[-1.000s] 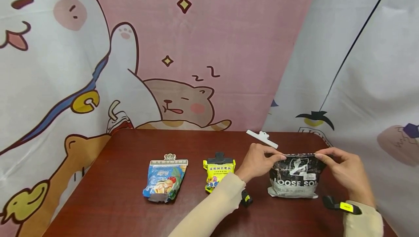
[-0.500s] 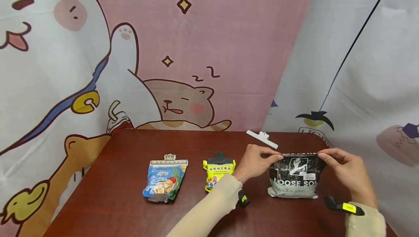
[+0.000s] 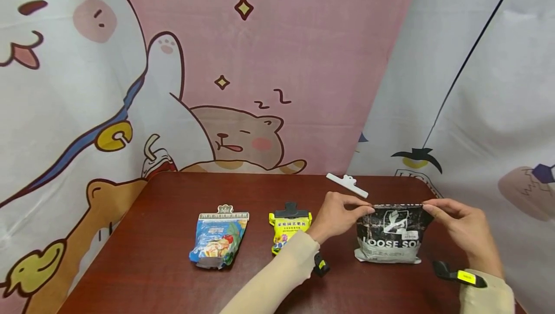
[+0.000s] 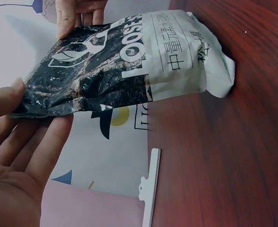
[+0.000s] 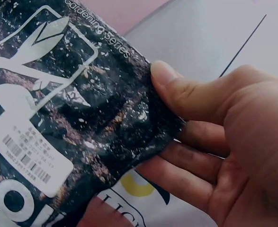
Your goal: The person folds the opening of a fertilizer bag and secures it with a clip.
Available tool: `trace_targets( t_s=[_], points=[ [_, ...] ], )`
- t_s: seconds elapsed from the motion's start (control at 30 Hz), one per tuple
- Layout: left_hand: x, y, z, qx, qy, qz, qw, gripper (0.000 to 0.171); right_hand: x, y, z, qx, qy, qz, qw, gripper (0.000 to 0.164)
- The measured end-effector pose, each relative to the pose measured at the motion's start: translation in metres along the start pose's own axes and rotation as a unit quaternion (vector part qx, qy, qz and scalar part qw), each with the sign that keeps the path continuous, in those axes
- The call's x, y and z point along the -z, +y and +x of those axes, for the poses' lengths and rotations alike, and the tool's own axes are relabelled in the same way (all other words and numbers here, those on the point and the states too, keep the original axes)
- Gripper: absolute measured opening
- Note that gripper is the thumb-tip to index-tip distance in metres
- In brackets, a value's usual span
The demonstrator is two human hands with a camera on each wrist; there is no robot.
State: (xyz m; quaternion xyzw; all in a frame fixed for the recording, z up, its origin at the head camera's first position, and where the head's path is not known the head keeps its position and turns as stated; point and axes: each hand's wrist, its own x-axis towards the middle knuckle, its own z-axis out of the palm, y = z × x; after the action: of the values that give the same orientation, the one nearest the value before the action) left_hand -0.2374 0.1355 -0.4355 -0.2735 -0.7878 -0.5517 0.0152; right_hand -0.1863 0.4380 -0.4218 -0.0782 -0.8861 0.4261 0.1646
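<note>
A black and grey soil bag (image 3: 390, 234), lettered "LOOSE SOIL", stands upright on the right part of the table. My left hand (image 3: 340, 215) pinches its top left corner between thumb and fingers. At the top right corner, my right hand (image 3: 466, 227) pinches the bag in the same way. The top edge is stretched fairly straight between both hands. In the right wrist view the thumb presses the front of the bag (image 5: 105, 109), with fingers behind it. Behind the bag, a white bar clip (image 3: 348, 185) lies on the table, also visible as the clip (image 4: 150, 189) in the left wrist view.
Left of the bag, a yellow packet (image 3: 288, 232) wears a black clip (image 3: 291, 210); the left forearm partly covers it. Farther left lies a blue packet (image 3: 218, 239) with a silver clip (image 3: 224, 213). A printed cloth (image 3: 303, 63) hangs behind the brown table (image 3: 165, 285).
Both hands have shifted slightly outward along the bag's top edge, the left one to the left and the right one to the right. The bag and the clips stay in place.
</note>
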Motion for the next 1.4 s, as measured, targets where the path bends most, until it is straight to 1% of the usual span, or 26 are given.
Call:
trace_targets(
  t_s=[0.17,0.27,0.37,0.47,0.53,0.63,0.73,0.83,0.93,1.03,1.13,1.27,1.33,1.4],
  points=[
    [0.001,-0.004,-0.001,0.0,0.003,-0.027,0.9996,0.016,0.003,0.005,0.001,-0.023,-0.026,0.03,0.999,0.032],
    [0.0,-0.005,-0.001,0.009,0.011,-0.036,0.9993,0.016,0.002,0.006,0.002,-0.029,-0.024,0.043,0.998,0.027],
    [-0.002,-0.005,-0.001,0.016,0.019,-0.037,0.999,0.015,-0.002,0.009,0.004,-0.007,-0.009,0.065,0.998,0.017],
    [-0.002,-0.005,-0.001,0.006,0.02,-0.033,0.9992,0.015,-0.004,0.012,0.006,0.026,-0.006,0.084,0.996,0.01],
    [0.0,-0.006,0.0,-0.005,0.013,-0.031,0.9994,0.015,-0.006,0.014,0.007,0.04,-0.011,0.093,0.995,0.008],
    [0.003,-0.009,0.003,-0.02,-0.009,-0.038,0.999,0.015,-0.007,0.015,0.008,0.045,-0.018,0.101,0.994,0.008],
    [0.008,-0.012,0.007,-0.025,-0.031,-0.049,0.998,0.016,-0.008,0.014,0.008,0.034,-0.011,0.103,0.994,0.011],
    [0.012,-0.015,0.013,-0.016,-0.049,-0.065,0.9965,0.018,-0.008,0.013,0.007,0.014,0.001,0.1,0.995,0.013],
    [0.017,-0.019,0.019,-0.002,-0.057,-0.082,0.995,0.022,-0.008,0.013,0.006,-0.007,0.011,0.091,0.996,0.015],
    [0.023,-0.023,0.027,0.006,-0.052,-0.085,0.995,0.026,-0.008,0.013,0.006,-0.017,0.016,0.089,0.996,0.016],
    [0.029,-0.025,0.034,0.01,-0.037,-0.065,0.9971,0.025,-0.009,0.014,0.007,-0.019,0.016,0.094,0.995,0.016],
    [0.035,-0.026,0.044,0.019,-0.021,-0.006,0.9996,0.025,-0.008,0.016,0.007,-0.021,0.01,0.097,0.995,0.018],
    [0.037,-0.027,0.049,0.018,-0.019,0.025,0.9993,0.026,-0.008,0.017,0.007,-0.019,0.006,0.097,0.995,0.019],
    [0.038,-0.028,0.055,0.015,-0.025,0.048,0.9984,0.027,-0.007,0.018,0.006,-0.015,0.004,0.099,0.995,0.018]
  ],
)
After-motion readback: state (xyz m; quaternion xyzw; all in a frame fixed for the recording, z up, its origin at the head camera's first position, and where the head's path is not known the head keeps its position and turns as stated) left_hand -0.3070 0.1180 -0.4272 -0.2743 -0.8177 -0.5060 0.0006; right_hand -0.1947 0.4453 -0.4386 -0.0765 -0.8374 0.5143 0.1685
